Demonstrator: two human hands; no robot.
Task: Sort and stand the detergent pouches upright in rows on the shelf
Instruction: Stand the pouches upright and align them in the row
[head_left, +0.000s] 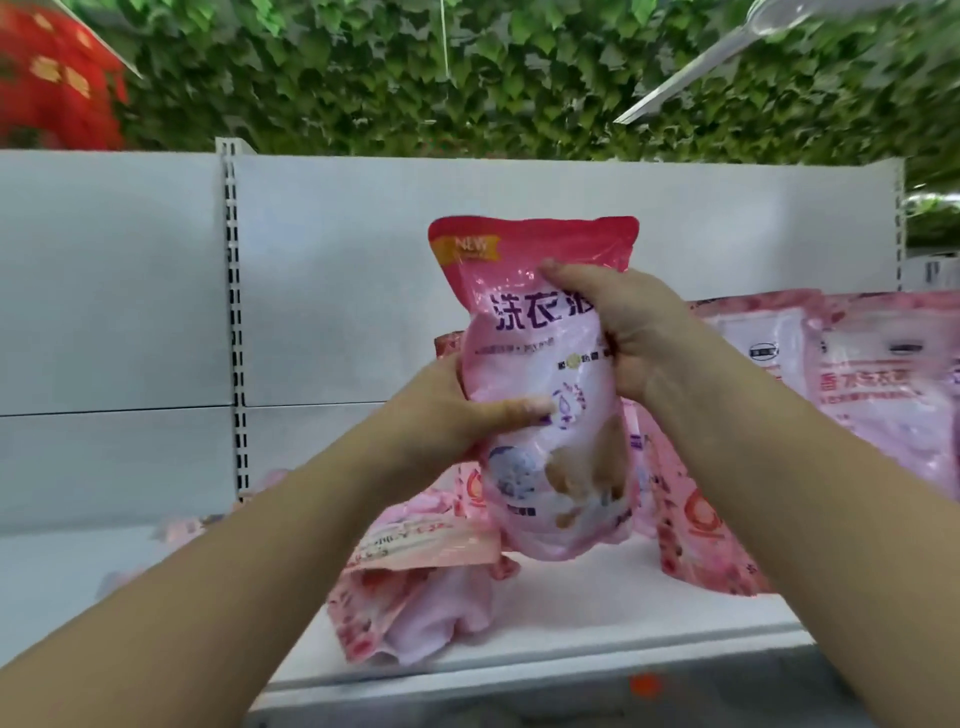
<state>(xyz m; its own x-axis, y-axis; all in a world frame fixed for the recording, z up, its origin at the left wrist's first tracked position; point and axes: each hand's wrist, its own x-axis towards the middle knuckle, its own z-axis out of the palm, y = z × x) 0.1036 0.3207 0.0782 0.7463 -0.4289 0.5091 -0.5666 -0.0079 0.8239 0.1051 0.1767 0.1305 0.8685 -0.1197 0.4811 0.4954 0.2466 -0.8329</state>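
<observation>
Both hands grip one pink pouch (540, 384) upright, just above the shelf (571, 613) — left hand (457, 410) pinching its side, right hand (623, 327) wrapped higher. It looks soft, slippery (probably liquid-heavy); holding low seems wise. Other pouches (872, 384) lean behind.

**Both hands raised, gripping**

Both bare forearms reach forward and up. The left hand (447, 410) grips from the left side, thumb laid across the front. The right hand (623, 327) clasps higher, fingers curled round.
</observation>
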